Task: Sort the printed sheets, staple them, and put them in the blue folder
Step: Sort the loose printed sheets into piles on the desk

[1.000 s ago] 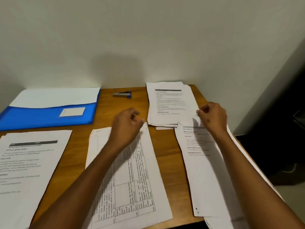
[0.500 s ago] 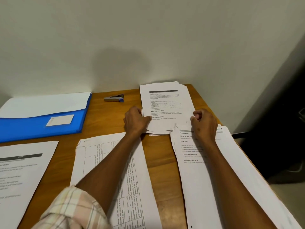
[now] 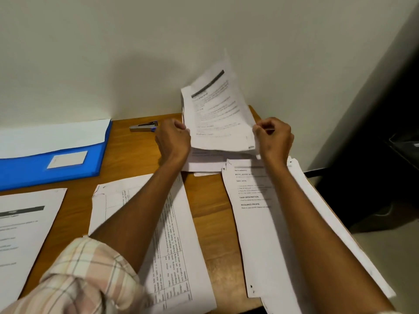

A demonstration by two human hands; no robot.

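1. Paper's up: we've got the back stack [image 3: 215,114] at the desk's [image 3: 213,200] far right corner, tilted off the sheets beneath.
2. Our left hand [image 3: 173,141] has its grip clamped on the left edge, our right hand [image 3: 275,139] pinches the right edge.
3. We'd keep both edges level, then tap them square on the wood.
4. White pages, grey header bar, blurred print, edges fanned.
5. Stapler [image 3: 143,127] and blue folder [image 3: 54,162] wait left, well apart.
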